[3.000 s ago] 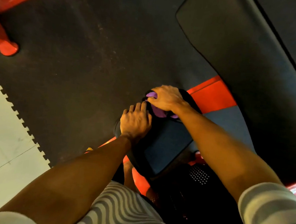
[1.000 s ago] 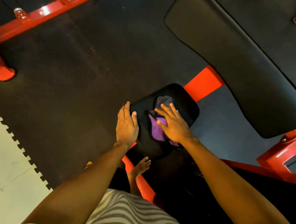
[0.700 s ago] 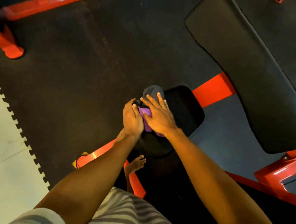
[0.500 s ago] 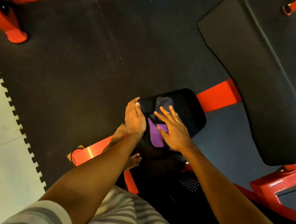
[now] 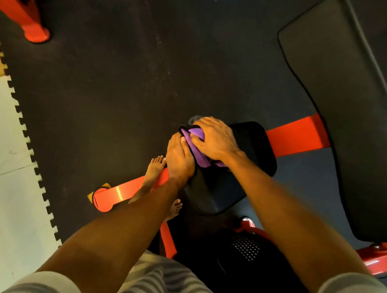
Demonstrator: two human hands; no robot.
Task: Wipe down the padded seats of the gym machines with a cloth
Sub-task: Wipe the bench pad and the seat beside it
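Seemingly mid-wipe: the right hand (image 5: 214, 140) has its grip clamped over the purple cloth (image 5: 195, 150), which is bunched on the far left corner of the small black seat (image 5: 226, 187). The left hand (image 5: 179, 161) rests on the seat's left edge, its grip apart and holding nothing, though blur makes that uncertain. I judge this seat part-done, with the long back pad (image 5: 347, 114) beside it left to do.

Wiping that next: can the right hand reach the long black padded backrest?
Likely yes: the right hand, holding the purple cloth on the small black seat, has only open space toward the backrest.
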